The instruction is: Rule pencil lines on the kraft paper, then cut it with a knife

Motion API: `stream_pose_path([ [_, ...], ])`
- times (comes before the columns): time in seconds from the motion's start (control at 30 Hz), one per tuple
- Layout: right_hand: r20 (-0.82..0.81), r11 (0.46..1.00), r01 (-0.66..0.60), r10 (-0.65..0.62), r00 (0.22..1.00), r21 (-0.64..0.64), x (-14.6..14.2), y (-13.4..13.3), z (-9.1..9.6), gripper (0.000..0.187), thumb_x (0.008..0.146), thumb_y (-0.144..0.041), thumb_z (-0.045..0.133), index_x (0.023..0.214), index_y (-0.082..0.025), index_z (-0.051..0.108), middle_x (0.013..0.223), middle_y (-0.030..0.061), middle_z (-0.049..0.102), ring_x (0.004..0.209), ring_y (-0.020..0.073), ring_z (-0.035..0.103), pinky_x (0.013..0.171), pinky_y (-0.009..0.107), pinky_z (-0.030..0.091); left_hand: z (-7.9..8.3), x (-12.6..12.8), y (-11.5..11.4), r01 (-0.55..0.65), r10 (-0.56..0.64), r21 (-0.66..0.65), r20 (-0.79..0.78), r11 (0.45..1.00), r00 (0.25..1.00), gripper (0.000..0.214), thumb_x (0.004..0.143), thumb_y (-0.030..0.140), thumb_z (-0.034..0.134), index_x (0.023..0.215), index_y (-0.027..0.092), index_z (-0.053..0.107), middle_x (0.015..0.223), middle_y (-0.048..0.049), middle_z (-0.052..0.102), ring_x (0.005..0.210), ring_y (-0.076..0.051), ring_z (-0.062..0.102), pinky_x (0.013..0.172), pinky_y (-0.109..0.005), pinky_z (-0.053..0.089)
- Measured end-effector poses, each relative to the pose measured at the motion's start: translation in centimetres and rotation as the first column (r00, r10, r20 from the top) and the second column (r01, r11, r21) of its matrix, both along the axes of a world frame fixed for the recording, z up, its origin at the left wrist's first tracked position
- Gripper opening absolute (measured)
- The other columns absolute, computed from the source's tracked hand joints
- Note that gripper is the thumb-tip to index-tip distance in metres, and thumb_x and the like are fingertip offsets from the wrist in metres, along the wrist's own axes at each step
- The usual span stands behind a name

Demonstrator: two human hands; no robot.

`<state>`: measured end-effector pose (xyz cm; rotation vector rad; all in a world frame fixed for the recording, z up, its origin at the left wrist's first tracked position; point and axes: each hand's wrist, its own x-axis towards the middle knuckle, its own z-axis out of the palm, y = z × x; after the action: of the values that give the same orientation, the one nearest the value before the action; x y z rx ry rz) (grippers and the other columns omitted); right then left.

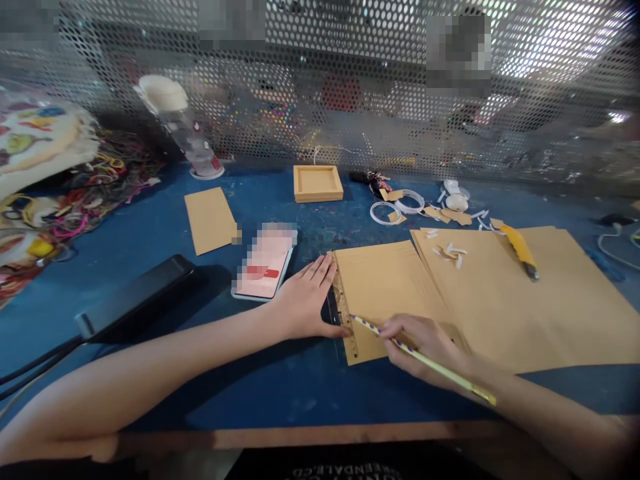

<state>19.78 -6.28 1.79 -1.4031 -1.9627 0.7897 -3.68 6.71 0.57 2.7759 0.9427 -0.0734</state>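
Note:
My left hand (305,297) lies flat with fingers stretched out, pressing a clear ruler (345,313) along the left edge of a brown cardboard sheet (385,287). Gripped in my right hand (425,343) is a yellow pencil (425,360), its tip touching the ruler's edge near the sheet's lower left. A larger brown sheet (540,300) lies under and to the right of the first one.
A phone (265,263) lies left of my left hand. A yellow utility knife (520,250) rests on the big sheet. A small cardboard piece (210,219), a wooden tray (317,183), tape rolls (400,203), a bottle (190,133) and a black device (135,293) sit around. A perforated metal screen (350,80) closes the back.

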Motion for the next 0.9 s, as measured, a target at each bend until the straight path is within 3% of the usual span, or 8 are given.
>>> stream_pose_path([
  [0.2, 0.028, 0.961, -0.151, 0.149, 0.988, 0.23, -0.3, -4.0, 0.3, 0.029, 0.077, 0.0, 0.052, 0.097, -0.021, 0.055, 0.088, 0.0047, 0.069, 0.079, 0.0147, 0.068, 0.073, 0.026, 0.055, 0.1, 0.1, -0.1, 0.013, -0.011, 0.036, -0.039, 0.999, 0.999, 0.132, 0.067, 0.094, 0.036, 0.15, -0.006, 0.015, 0.156, -0.0246, 0.003, 0.146, -0.035, 0.008, 0.118, -0.042, 0.011],
  [0.57, 0.159, 0.918, -0.242, 0.2, 0.967, 0.315, -0.4, -5.0, 0.8, 0.031, 0.077, 0.002, 0.052, 0.1, -0.019, 0.055, 0.087, 0.008, 0.069, 0.075, 0.0162, 0.066, 0.067, 0.027, 0.056, 0.0, 0.1, 0.0, 0.014, -0.012, 0.056, -0.025, 0.998, 1.0, 0.131, 0.066, 0.094, 0.035, 0.15, -0.006, 0.018, 0.156, -0.0242, 0.008, 0.146, -0.035, 0.012, 0.117, -0.042, 0.014],
  [0.7, 0.052, 0.944, -0.157, 0.148, 0.988, 0.292, 0.3, -4.6, 0.9, 0.031, 0.08, -0.001, 0.053, 0.104, -0.021, 0.055, 0.09, 0.0066, 0.069, 0.08, 0.0169, 0.067, 0.074, 0.029, 0.055, 0.0, 0.0, 0.1, 0.018, -0.017, 0.049, -0.024, 0.999, 1.0, 0.131, 0.067, 0.095, 0.032, 0.15, -0.006, 0.015, 0.156, -0.0239, 0.004, 0.146, -0.035, 0.009, 0.118, -0.043, 0.012],
  [0.8, -0.022, 0.989, 0.01, -0.007, 1.0, 0.148, 0.6, -3.5, 1.1, 0.023, 0.086, -0.011, 0.055, 0.105, -0.024, 0.058, 0.09, 0.0039, 0.069, 0.078, 0.016, 0.067, 0.071, 0.027, 0.053, 0.2, -0.2, -0.2, 0.029, -0.028, 0.042, -0.027, 0.999, 0.999, 0.132, 0.067, 0.096, 0.03, 0.15, -0.006, 0.014, 0.156, -0.0242, 0.002, 0.146, -0.035, 0.007, 0.118, -0.043, 0.011],
  [0.9, -0.03, 0.988, 0.156, -0.156, 0.987, -0.01, 0.4, -2.0, 1.1, 0.016, 0.091, -0.021, 0.056, 0.105, -0.025, 0.063, 0.094, 0.0033, 0.07, 0.077, 0.0159, 0.067, 0.067, 0.026, 0.051, 0.6, -0.3, -1.4, 0.019, -0.017, 0.039, -0.041, 0.999, 0.999, 0.134, 0.065, 0.096, 0.032, 0.149, -0.008, 0.017, 0.155, -0.0258, 0.006, 0.145, -0.036, 0.01, 0.118, -0.043, 0.012],
])
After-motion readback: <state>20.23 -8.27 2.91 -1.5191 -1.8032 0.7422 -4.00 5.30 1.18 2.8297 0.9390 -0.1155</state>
